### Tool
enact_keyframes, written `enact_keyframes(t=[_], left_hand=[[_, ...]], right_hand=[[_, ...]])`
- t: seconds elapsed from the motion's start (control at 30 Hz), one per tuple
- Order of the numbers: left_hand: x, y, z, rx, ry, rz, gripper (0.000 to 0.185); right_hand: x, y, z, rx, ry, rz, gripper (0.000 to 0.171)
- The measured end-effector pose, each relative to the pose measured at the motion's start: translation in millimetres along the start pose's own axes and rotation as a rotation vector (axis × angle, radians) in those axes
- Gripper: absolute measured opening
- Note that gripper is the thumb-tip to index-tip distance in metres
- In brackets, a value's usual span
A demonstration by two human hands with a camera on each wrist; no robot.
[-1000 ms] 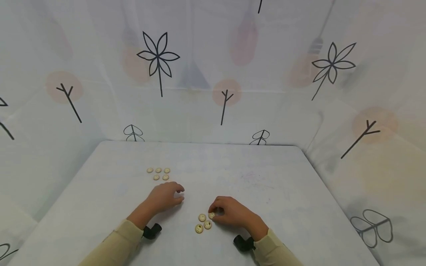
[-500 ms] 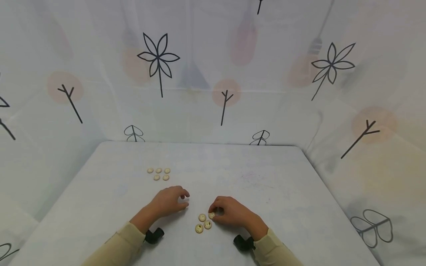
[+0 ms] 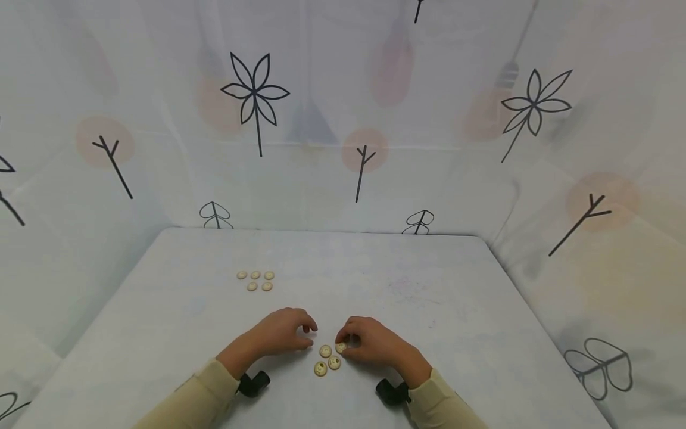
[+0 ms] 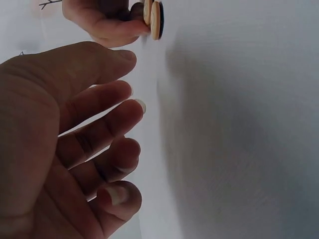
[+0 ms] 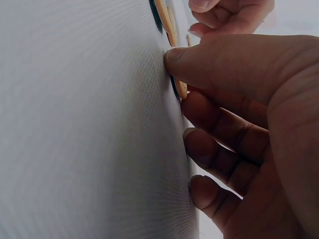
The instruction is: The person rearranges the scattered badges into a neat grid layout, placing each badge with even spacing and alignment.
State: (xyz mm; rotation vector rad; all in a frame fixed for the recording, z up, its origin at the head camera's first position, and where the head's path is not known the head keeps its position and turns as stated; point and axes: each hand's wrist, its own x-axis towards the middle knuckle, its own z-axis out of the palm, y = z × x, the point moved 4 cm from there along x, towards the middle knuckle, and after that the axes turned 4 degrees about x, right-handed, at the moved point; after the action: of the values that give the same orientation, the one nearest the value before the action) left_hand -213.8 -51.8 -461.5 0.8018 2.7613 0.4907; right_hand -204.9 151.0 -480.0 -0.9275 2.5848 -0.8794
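Observation:
Small round cream buttons lie on the white table (image 3: 429, 310). My right hand (image 3: 345, 344) rests low on the table, and its thumb and curled fingers pinch one button (image 3: 341, 347) at the edge; the right wrist view shows that button (image 5: 178, 87) under the thumb tip. Three more buttons (image 3: 327, 360) lie just left of it. My left hand (image 3: 308, 335) hovers beside them with loosely curled fingers (image 4: 124, 114) and holds nothing. Seen from the left wrist, the right hand (image 4: 104, 20) and the buttons (image 4: 155, 17) are straight ahead.
Several more buttons (image 3: 255, 280) sit in two neat rows farther back on the left. A white cloth printed with flowers and twigs (image 3: 257, 95) hangs behind and beside the table. A black wrist mount (image 3: 393, 392) sits on each cuff.
My left hand has slid right, towards the buttons beside the right hand. The right hand has stayed put with the button in its fingers.

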Motion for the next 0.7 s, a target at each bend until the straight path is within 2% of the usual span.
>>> enact_keyframes(t=[0.33,0.7], left_hand=[[5.6,8.0,6.2,-0.026,-0.037,0.104,0.024],[9.4,20.0,9.9,-0.019,-0.077,0.122,0.022]], right_hand=[[0,0,0,0.007,-0.004,0.004,0.017],[1,3,1,0.014,-0.004,0.0,0.017]])
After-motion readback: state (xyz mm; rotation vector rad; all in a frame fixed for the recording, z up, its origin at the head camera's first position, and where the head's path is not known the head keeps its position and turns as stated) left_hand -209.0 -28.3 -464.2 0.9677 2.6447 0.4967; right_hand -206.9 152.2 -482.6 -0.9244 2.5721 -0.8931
